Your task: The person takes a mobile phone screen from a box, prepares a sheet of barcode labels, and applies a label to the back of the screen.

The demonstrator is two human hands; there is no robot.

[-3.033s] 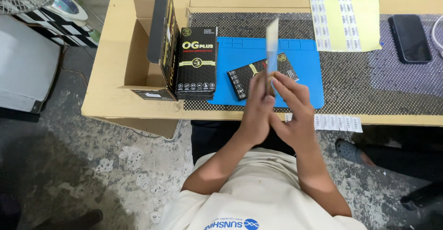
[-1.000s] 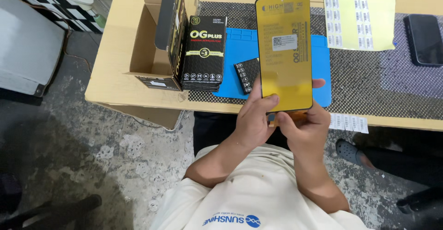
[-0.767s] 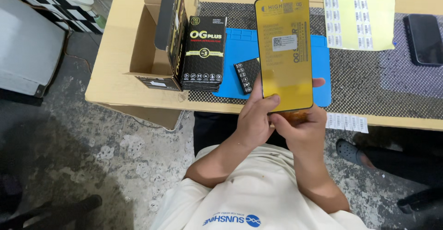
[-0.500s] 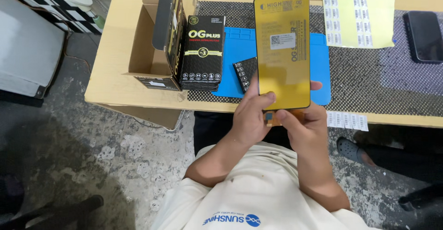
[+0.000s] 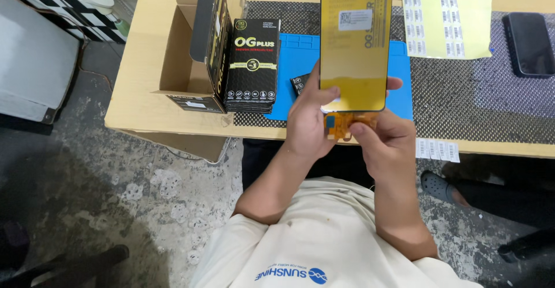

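Observation:
I hold a flat yellow phone screen panel (image 5: 354,45) upright in front of me, its back facing me with a small white label near the top. My left hand (image 5: 307,117) grips its lower left edge. My right hand (image 5: 381,140) pinches the orange flex cable (image 5: 340,123) hanging from the panel's bottom edge. Both hands hover over the near edge of the wooden table (image 5: 144,80), above a blue work mat (image 5: 295,62).
A stack of black product boxes (image 5: 251,65) lies left of the mat beside an open cardboard box (image 5: 185,62). A yellow sheet of labels (image 5: 445,16) and a dark phone (image 5: 529,42) lie at the right. A white label strip (image 5: 437,149) hangs at the table edge.
The panel has turned from edge-on to flat, its yellow back toward me, and has come closer and higher in view. My right fingers have shifted onto the flex cable.

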